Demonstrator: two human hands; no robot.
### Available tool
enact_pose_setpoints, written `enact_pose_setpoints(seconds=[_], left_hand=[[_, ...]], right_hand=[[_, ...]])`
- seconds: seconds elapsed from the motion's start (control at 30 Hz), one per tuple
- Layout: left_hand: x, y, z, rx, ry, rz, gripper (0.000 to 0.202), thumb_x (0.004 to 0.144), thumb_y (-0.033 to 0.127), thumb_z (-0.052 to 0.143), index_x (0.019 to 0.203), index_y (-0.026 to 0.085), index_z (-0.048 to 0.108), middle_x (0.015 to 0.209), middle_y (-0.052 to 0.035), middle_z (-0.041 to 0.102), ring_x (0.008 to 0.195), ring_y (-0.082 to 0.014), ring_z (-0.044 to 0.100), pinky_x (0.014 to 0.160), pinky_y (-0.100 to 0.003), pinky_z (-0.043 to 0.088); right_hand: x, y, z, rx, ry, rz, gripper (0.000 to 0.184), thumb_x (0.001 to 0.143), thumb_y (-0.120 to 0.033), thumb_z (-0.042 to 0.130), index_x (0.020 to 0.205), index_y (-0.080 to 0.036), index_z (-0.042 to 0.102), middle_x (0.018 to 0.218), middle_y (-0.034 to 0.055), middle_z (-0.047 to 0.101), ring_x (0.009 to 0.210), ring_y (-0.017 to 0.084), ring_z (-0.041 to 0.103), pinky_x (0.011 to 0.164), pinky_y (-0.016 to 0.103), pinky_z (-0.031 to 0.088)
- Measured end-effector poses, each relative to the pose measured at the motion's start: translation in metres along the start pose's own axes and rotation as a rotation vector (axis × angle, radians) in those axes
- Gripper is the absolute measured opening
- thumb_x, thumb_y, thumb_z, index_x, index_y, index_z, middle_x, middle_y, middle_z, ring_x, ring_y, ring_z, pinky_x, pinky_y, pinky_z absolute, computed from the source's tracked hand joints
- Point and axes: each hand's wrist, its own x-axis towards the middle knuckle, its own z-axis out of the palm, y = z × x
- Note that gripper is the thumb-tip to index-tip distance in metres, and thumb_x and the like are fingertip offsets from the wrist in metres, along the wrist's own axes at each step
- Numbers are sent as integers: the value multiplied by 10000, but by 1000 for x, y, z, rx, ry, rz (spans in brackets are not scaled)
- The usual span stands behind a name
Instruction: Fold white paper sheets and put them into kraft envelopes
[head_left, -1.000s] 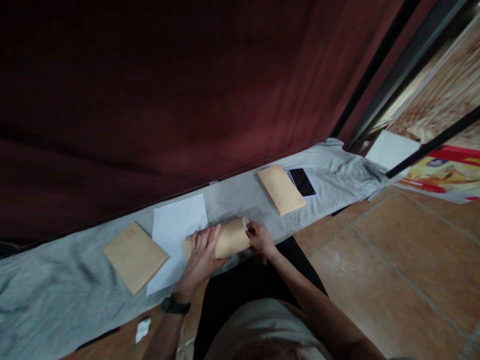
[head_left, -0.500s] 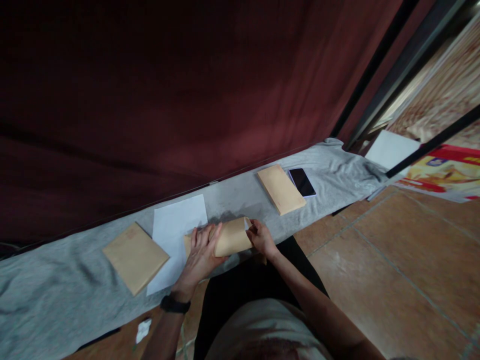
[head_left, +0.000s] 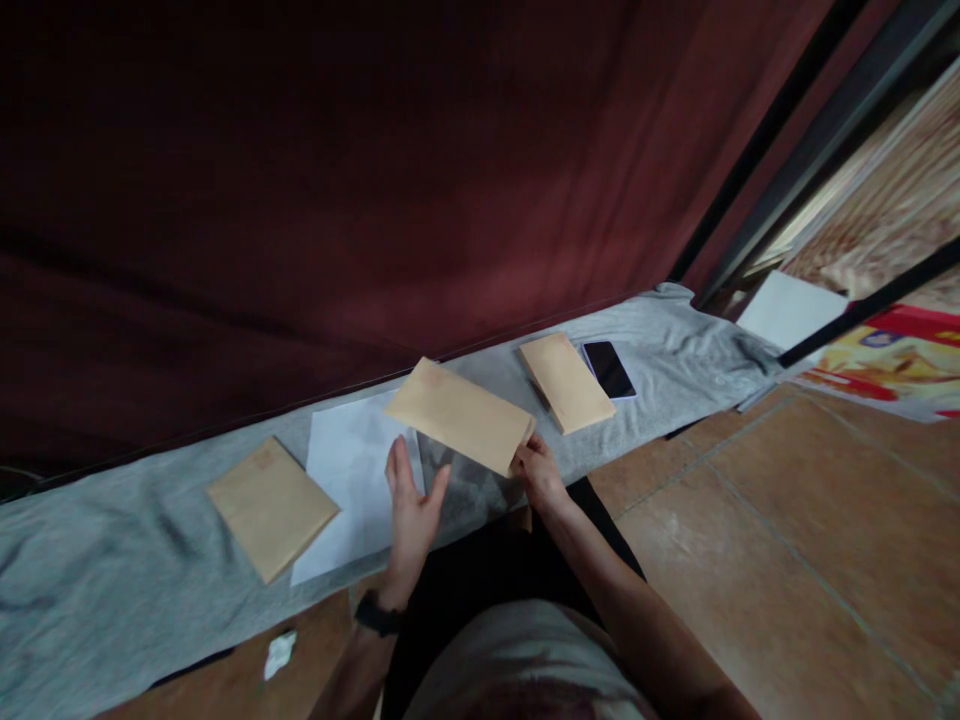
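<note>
A dark red curtain [head_left: 375, 200] backs a narrow surface draped in grey cloth [head_left: 135, 570], with a tiled floor [head_left: 712, 540] below. Take the white sheet [head_left: 349, 480] as your landmark. The left envelope [head_left: 274, 508] lies over its left edge; the right envelope [head_left: 568, 382] rests well to its right, with the phone [head_left: 610, 369] beyond that and just beside the envelope.

The step in hand looks like handling the held envelope [head_left: 461, 412] by one end. Your right hand [head_left: 541, 474], to the right of the sheet, pinches that end between thumb and fingers; how deep the fingers go there is hidden. Your left hand [head_left: 415, 515] holds nothing: fingers up, thumb spread away from them, over the sheet's right edge.

To turn or steady the envelope, I judge you would need to keep the right pinch and bring the left fingers round the free end.

The held envelope slants up from your right hand, its free end above the sheet's far right corner. It seems to be off the cloth. Its near edge sits just beyond your left fingertips, apparently not touching them.
</note>
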Motion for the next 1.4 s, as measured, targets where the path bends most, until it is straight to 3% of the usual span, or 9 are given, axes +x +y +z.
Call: enact_pose_setpoints(seconds=[0.07, 0.13, 0.27, 0.47, 0.8, 1.03, 1.2, 1.3, 1.4], left_hand=[[-5, 3, 15, -376, 39, -329, 761, 880, 489, 658, 1525, 283, 312, 1625, -120, 289, 1496, -282, 307, 1184, -486, 364], [-5, 6, 29, -624, 20, -521, 602, 883, 498, 648, 1408, 271, 460, 1524, -129, 461, 1414, -283, 451, 1106, -485, 460], [0, 18, 48, -922, -177, -628, 408, 817, 469, 735, 1120, 217, 628, 1240, -119, 690, 1124, -259, 684, 917, -421, 580], [9, 31, 70, -1056, -119, -719, 313, 730, 277, 790, 998, 228, 635, 997, -12, 750, 884, -165, 732, 801, -303, 584], [16, 22, 81, -1032, -140, -693, 331, 712, 291, 771, 1011, 228, 644, 1029, -10, 751, 894, -171, 728, 759, -281, 582], [20, 13, 87, -930, -143, -678, 369, 634, 299, 812, 944, 212, 631, 914, 10, 745, 819, -166, 714, 715, -267, 565], [29, 12, 85, -900, -197, -632, 466, 567, 281, 852, 982, 188, 661, 957, -45, 762, 867, -218, 716, 739, -305, 556], [35, 9, 82, -860, -249, -596, 486, 554, 291, 867, 988, 176, 680, 996, -83, 769, 914, -255, 718, 780, -348, 563], [36, 3, 79, -812, -251, -573, 487, 554, 263, 867, 998, 179, 684, 1002, -76, 770, 910, -254, 720, 805, -361, 568]], right_hand=[[-4, -1, 2, 96, 68, 55, 230, 790, -422, 561, 909, -225, 570, 814, 58, 705, 720, 197, 682, 600, 276, 539], [-9, -2, 5, 187, 124, 108, 252, 760, -425, 596, 915, -229, 560, 858, 62, 716, 739, 195, 684, 604, 269, 538], [-17, -4, 11, 260, 132, 110, 273, 723, -393, 608, 935, -228, 559, 913, 53, 724, 732, 175, 671, 607, 256, 529], [-21, -4, 10, 276, 136, 103, 295, 688, -373, 606, 940, -231, 544, 878, 33, 717, 720, 173, 657, 599, 255, 525], [-21, -2, 6, 300, 124, 136, 344, 596, -368, 642, 897, -215, 577, 850, 33, 716, 670, 163, 630, 632, 274, 521], [-18, 2, 4, 432, 113, 126, 313, 570, -315, 700, 851, -207, 617, 763, -10, 703, 620, 144, 598, 596, 258, 494], [-16, 9, -9, 332, 60, 131, 270, 624, -313, 711, 851, -207, 612, 762, -13, 672, 624, 142, 592, 586, 259, 509], [-13, 12, -25, 131, 160, -25, 323, 758, -377, 652, 1034, -221, 594, 923, 27, 679, 771, 185, 645, 660, 311, 562], [-8, 10, -41, -215, 266, -318, 359, 881, -342, 562, 1217, -217, 558, 1178, 98, 644, 1066, 235, 631, 899, 407, 558]])
